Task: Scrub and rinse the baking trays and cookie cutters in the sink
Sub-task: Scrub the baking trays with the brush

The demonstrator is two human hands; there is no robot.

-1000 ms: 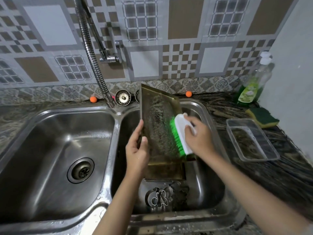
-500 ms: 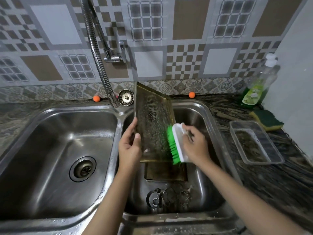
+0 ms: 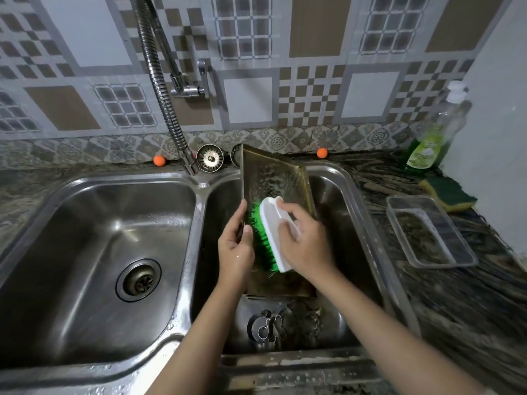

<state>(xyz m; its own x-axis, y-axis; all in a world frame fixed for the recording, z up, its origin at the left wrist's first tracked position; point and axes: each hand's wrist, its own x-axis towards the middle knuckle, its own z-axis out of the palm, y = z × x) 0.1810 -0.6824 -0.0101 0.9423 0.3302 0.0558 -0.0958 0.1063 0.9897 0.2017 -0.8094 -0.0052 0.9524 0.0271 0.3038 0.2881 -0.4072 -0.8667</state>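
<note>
Left hand (image 3: 235, 246) pinches the left edge of the baking tray (image 3: 271, 181), propped up in the right sink basin (image 3: 342, 223). Right hand (image 3: 305, 240) is wrapped around the scrub brush (image 3: 272, 232) (green bristles against the tray).

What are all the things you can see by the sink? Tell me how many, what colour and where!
Steel double sink: one, silver, middle.
Flexible metal faucet hose: one, silver, above the sink divider.
Round sink strainers: two, silver, behind the sink.
Small orange balls: two, orange, back counter edge.
Metal baking tray: one held upright, brownish, right basin; at least one more lies under it.
Metal cookie cutters: several, silver, right basin floor.
Scrub brush: one, white with green bristles, against the tray.
Dish soap bottle: one, clear with green liquid, right counter.
Sponge: one, green and yellow, right counter.
Clear plastic container: one, see-through, right counter.
Left hand: holds the tray's edge.
Right hand: grips the brush.
</note>
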